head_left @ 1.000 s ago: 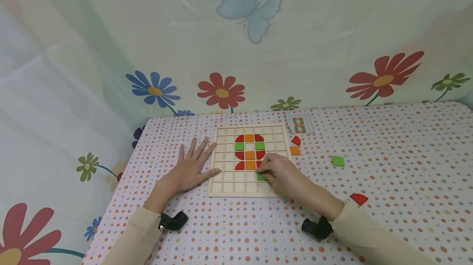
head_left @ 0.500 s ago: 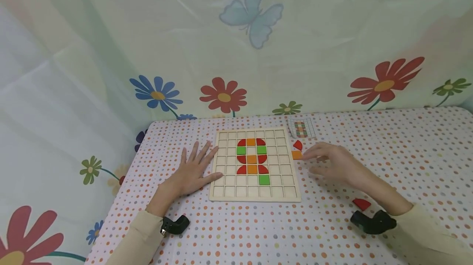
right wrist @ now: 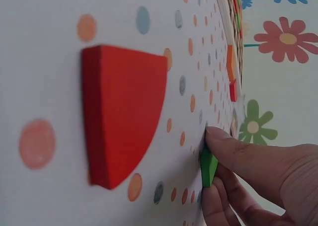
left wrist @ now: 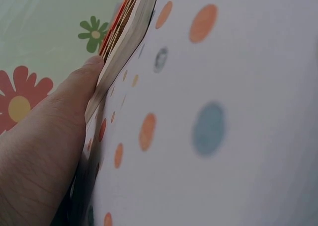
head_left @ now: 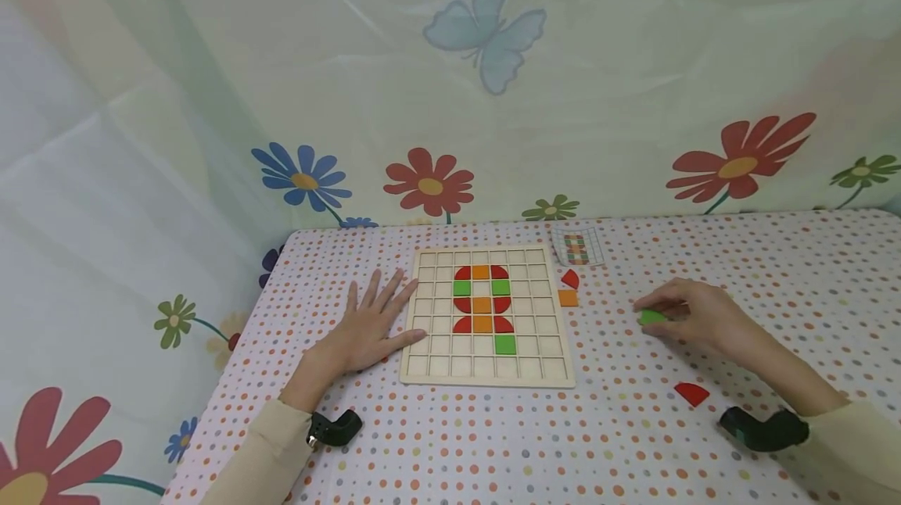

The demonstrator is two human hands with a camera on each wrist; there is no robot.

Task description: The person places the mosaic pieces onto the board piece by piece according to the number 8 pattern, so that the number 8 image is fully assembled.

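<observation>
My right hand (head_left: 704,316) pinches a green square tile (head_left: 651,317) between thumb and fingers, right of the board. The right wrist view shows the tile (right wrist: 207,167) at or just above the cloth; exact contact is unclear. A wooden grid board (head_left: 438,369) lies flat, with red quarter-round, orange and green pieces forming a pattern in its middle columns. Its lowest piece is a green tile (head_left: 505,345) on the right of the pattern. My left hand (head_left: 366,331) lies flat with spread fingers, thumb and fingertips touching the board's left edge. In the left wrist view, the thumb (left wrist: 74,94) meets that edge.
A small pattern card (head_left: 579,247) lies beyond the board's top right corner. Beside the board are a red quarter-round piece (head_left: 570,279) and an orange square (head_left: 568,299). Nearer my right wrist lies another red quarter-round piece (head_left: 692,393). A flowered curtain (head_left: 619,98) stands behind the table.
My right hand has let go of a green tile in the board's lower rows, moved right, and taken hold of the green tile on the cloth. My left hand stays put.
</observation>
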